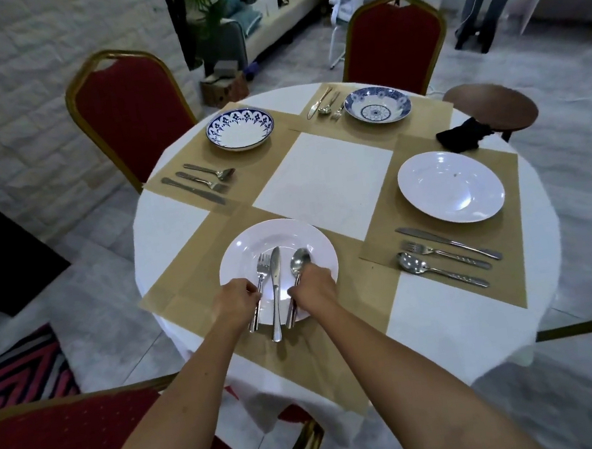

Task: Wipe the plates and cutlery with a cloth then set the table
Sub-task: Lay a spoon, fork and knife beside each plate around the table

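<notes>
The round surface (161,242) wears a white cloth, with a bare white square at its middle and four tan mats around it. The near mat (191,294) hangs over the near edge, and the near plate (239,265) sits on it close to that edge, with bare mat on both sides. A fork (263,266), a knife (277,283) and a spoon (300,261) lie side by side across this plate, their handles jutting past its near rim. The left hand (238,299) is curled and pinches the fork's handle; the right hand (315,285) is curled and grips the spoon's handle. The knife lies between them, untouched. To the right, a second white plate (451,185) sits on its mat with its cutlery set (446,261) laid just beside it, near the edge. The black cloth (463,134) lies bunched at the far right edge, against a small round wooden table (493,106). Red chairs (128,107) ring the surface closely.
</notes>
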Motion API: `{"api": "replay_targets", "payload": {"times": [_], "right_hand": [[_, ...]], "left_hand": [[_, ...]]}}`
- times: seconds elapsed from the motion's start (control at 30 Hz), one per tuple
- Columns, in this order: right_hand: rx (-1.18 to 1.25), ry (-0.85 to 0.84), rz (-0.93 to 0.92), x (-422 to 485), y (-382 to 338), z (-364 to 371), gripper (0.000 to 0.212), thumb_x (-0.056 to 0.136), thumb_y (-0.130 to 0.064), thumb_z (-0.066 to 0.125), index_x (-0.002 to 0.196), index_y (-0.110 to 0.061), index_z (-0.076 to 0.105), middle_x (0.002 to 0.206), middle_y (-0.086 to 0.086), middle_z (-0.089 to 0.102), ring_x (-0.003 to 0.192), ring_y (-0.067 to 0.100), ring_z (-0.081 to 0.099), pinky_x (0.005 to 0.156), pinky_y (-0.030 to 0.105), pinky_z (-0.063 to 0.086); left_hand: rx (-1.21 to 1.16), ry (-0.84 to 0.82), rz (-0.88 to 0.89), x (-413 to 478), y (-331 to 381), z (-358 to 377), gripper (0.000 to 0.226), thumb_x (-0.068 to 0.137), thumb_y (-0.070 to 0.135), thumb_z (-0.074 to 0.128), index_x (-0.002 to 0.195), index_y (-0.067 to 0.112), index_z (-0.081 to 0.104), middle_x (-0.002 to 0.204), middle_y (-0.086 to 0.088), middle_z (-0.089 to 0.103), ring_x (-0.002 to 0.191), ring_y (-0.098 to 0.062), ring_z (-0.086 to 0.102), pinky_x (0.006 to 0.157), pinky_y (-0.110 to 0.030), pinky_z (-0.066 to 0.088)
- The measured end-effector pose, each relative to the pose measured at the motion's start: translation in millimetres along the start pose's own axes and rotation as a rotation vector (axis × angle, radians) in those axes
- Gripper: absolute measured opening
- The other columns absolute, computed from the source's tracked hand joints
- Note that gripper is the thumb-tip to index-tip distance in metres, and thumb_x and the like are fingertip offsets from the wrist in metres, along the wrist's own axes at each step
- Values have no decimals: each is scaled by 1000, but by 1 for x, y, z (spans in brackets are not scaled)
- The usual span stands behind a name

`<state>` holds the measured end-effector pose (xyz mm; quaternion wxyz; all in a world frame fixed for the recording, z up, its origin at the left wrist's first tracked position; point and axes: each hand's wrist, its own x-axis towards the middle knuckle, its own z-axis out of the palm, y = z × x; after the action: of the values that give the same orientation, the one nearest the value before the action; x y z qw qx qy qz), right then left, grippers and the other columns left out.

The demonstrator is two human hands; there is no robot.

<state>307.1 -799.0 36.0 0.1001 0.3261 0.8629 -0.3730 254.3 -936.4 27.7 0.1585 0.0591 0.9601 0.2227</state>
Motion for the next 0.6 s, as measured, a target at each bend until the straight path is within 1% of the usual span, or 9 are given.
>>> {"api": "replay_targets", "payload": {"times": [0.13,0.3,0.33,0.4,0.47,0.53,0.6], "right_hand": [[-7,21,6,-2,-1,1,31,86,-14,61,116,-8,57,113,14,61,99,30,63,67,26,45],[-19,63,26,-5,-5,9,27,85,-15,62,110,-6,58,109,15,62,93,29,64,65,26,43],[-27,78,32,-6,-7,12,30,86,-14,61,115,-7,56,111,15,62,95,30,63,66,26,43],[-47,126,21,-10,-11,16,44,88,-11,55,131,-12,45,118,14,55,103,31,59,72,28,42],[-118,209,-25,-16,-13,20,52,89,-9,47,139,-19,38,121,11,47,106,30,53,74,30,40],[-229,300,-66,-22,-18,26,46,90,-13,46,135,-19,40,117,8,48,106,29,51,72,33,42],[-276,342,-44,-29,-27,33,37,90,-22,49,127,-15,48,113,6,53,105,28,53,73,35,45]], "left_hand": [[-15,-8,11,1,-1,-3,18,91,22,58,101,14,70,104,-5,70,97,-22,63,71,-25,41],[-38,-54,50,4,-6,-9,18,88,22,60,98,14,72,101,-6,71,95,-23,64,76,-29,48],[-40,-68,57,5,-8,-12,18,88,23,61,98,14,73,100,-6,71,95,-23,64,76,-29,48],[-51,-98,80,9,-12,-16,18,87,23,61,96,14,73,101,-7,71,96,-24,64,78,-30,50],[-53,-115,106,11,-15,-18,18,86,23,62,96,13,74,101,-8,71,97,-25,64,81,-31,51],[-77,-134,137,14,-21,-19,18,85,24,63,96,14,73,102,-8,71,97,-25,65,82,-33,52],[-96,-153,167,17,-25,-21,19,84,25,65,97,14,74,102,-8,71,97,-25,65,80,-31,52]]}}
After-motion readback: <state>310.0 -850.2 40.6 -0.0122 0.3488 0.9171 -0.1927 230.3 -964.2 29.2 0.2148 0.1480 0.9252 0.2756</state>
